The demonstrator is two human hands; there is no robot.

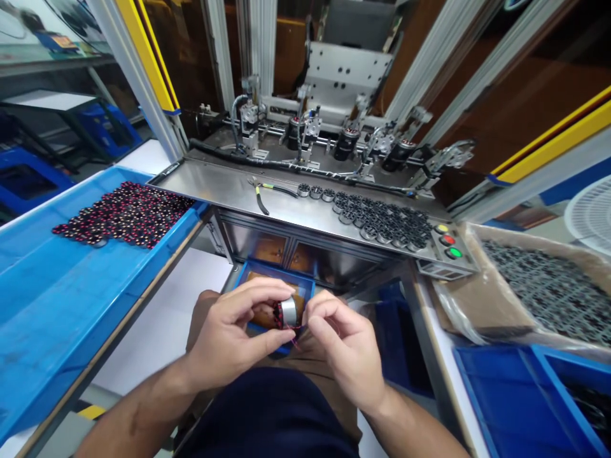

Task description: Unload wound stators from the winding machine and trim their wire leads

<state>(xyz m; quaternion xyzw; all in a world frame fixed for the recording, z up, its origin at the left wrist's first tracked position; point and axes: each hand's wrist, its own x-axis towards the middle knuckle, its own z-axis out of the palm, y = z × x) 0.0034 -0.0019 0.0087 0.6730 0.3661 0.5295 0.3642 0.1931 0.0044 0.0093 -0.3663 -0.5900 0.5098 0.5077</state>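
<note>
My left hand [233, 334] is closed around a small wound motor stator [286, 313] with a silver metal core and dark red wire coils. It holds the part over my lap, in front of a small blue bin [305, 287]. My right hand [341, 340] pinches at the stator's right side, fingertips on a thin wire end hanging from it. Both hands are close together, just below the steel workbench [229, 187].
A blue tray [57, 280] at left carries several red-wound stators [126, 213]. On the steel bench lie pliers [261, 194], several unwound stator cores [382, 219] and a panel of yellow, red and green buttons [447, 240]. A box of cores [548, 286] and blue bins [520, 401] sit at right. Machine fixtures [344, 137] stand behind.
</note>
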